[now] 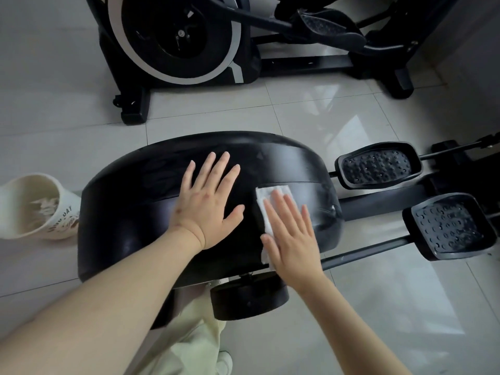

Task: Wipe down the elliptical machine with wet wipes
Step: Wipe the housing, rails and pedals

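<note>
A pale green trouser leg [189, 334] and the toe of a light shoe [225, 361] sit lowest in view, and both bare forearms reach over them to the elliptical machine's black flywheel cover [130, 212].

The right hand [290, 234] lies flat on the near right side of that cover, pressing a white wet wipe [266, 204] against the plastic. Its grip is apart, fingers straight and nothing pinched, and the wipe shows past the fingertips and along the thumb side. The left hand [208, 204] rests palm-down on the crown of the cover, just beside the right. Its grip is also apart, fingers spread, and it seems to be bracing.

The step in hand looks like wiping the cover itself. The next stroke likely calls for even, flat pressure across the seam and over the curved right shoulder. The left hand then has to lift off the patch it hides.

Beyond lie the near pedal [446, 226] and the far pedal [377, 165], both studded. A cream bin [16, 212] with whitish scraps inside stands to the left. Farthest back, a second exercise machine [176, 36] stands on the tiled floor [297, 109].
</note>
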